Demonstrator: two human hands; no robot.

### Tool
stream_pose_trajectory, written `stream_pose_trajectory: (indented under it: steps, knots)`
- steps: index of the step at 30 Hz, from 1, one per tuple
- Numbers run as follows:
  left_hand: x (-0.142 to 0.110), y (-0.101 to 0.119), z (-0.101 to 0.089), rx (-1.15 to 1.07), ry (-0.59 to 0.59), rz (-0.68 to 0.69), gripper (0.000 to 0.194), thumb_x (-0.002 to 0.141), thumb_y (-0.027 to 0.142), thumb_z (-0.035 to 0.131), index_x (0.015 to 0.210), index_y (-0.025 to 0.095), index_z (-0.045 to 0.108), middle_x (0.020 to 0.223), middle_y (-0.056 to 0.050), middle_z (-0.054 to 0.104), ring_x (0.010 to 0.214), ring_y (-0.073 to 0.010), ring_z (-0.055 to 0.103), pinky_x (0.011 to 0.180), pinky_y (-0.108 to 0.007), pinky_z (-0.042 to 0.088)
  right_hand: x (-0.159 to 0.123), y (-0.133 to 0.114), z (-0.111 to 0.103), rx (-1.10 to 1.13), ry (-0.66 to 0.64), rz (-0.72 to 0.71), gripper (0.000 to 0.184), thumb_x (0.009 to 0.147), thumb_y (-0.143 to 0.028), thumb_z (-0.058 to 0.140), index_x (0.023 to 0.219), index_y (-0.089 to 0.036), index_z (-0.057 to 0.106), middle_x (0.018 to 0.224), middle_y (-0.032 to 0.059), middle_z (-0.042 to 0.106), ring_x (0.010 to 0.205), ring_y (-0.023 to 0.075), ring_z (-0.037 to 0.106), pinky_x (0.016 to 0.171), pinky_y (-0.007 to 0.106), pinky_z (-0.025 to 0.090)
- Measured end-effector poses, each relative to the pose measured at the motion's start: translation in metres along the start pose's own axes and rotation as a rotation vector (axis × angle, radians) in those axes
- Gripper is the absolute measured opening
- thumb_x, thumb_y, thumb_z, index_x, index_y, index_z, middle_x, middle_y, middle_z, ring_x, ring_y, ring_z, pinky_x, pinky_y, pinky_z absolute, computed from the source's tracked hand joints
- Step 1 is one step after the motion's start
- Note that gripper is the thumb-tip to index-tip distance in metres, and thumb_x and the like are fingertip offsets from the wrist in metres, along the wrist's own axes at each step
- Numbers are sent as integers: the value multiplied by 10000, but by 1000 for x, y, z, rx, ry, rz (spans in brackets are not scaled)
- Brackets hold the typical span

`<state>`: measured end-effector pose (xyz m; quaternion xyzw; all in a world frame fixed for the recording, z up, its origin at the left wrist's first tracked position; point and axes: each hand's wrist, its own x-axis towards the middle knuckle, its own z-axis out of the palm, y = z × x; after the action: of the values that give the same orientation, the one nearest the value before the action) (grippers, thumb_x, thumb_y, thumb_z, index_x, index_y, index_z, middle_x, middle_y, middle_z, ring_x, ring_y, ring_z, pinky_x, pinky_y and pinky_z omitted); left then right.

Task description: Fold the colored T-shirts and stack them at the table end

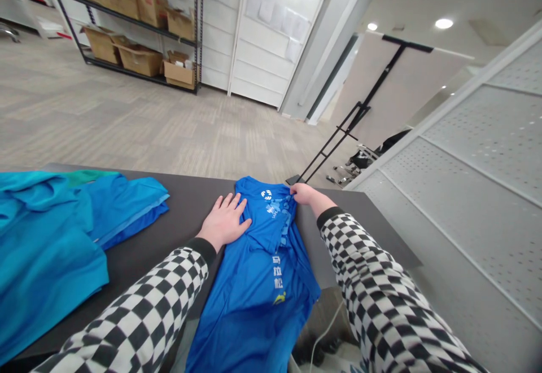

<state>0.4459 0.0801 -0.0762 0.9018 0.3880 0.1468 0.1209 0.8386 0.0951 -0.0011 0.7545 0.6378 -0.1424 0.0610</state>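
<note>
A blue printed T-shirt (pixel 258 282) lies lengthwise on the dark table, part of it folded over at the far end and its near part hanging over the front edge. My left hand (pixel 225 219) rests flat on the shirt's left side, fingers spread. At the far right corner of the folded part, my right hand (pixel 301 192) pinches the cloth between thumb and fingers. White lettering, a round white logo and a small yellow figure show on the shirt.
A heap of blue and teal garments (pixel 46 237) covers the left of the dark table (pixel 190 192). Beyond are a shelf rack with cardboard boxes (pixel 139 60), a board on a black stand (pixel 359 116) and, at right, a perforated grey partition (pixel 474 164). A pale cable (pixel 324 333) hangs below.
</note>
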Motion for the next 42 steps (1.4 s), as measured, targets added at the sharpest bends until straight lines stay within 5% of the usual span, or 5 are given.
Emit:
stream_pose_trajectory:
  steps: [6, 11, 21, 28, 42]
  knots:
    - [-7, 6, -11, -47, 73, 137, 704, 1109, 533, 463, 1771, 300, 414, 1885, -65, 251, 1752, -385, 189, 1418, -630, 92, -10, -22, -4, 140, 12, -6, 279, 874, -103, 648, 1100, -197, 781, 1026, 37, 808, 936, 187, 743, 840, 230, 564]
    - [-5, 13, -20, -87, -126, 520, 557, 1092, 454, 528, 1641, 392, 602, 1730, -17, 561, 1653, -274, 446, 1422, -507, 178, -17, -35, -15, 227, -51, 57, 281, 872, -111, 673, 1139, -169, 740, 798, 13, 729, 642, 140, 670, 613, 204, 516]
    - [2, 10, -16, -149, -43, 296, 595, 1097, 461, 503, 1649, 263, 604, 1789, -85, 473, 1703, -297, 352, 1438, -500, 187, -27, -39, -36, 234, -368, 30, 512, 834, -559, 905, 1237, -260, 806, 1040, 54, 810, 575, 114, 632, 547, 227, 511]
    - [4, 13, -10, -141, -31, 227, 617, 1083, 487, 512, 1635, 232, 617, 1762, -102, 510, 1679, -322, 397, 1433, -495, 217, -23, -44, -32, -125, -498, 67, 506, 577, -259, 1046, 1059, -256, 889, 839, 12, 799, 760, 228, 767, 800, 355, 649]
    - [6, 12, -3, -145, -29, 205, 635, 1036, 492, 567, 1604, 220, 650, 1781, -116, 479, 1709, -358, 335, 1437, -534, 167, -34, -22, -32, -278, -122, 47, 437, 836, -145, 801, 1251, -276, 846, 1355, 121, 800, 1270, 358, 744, 1140, 492, 557]
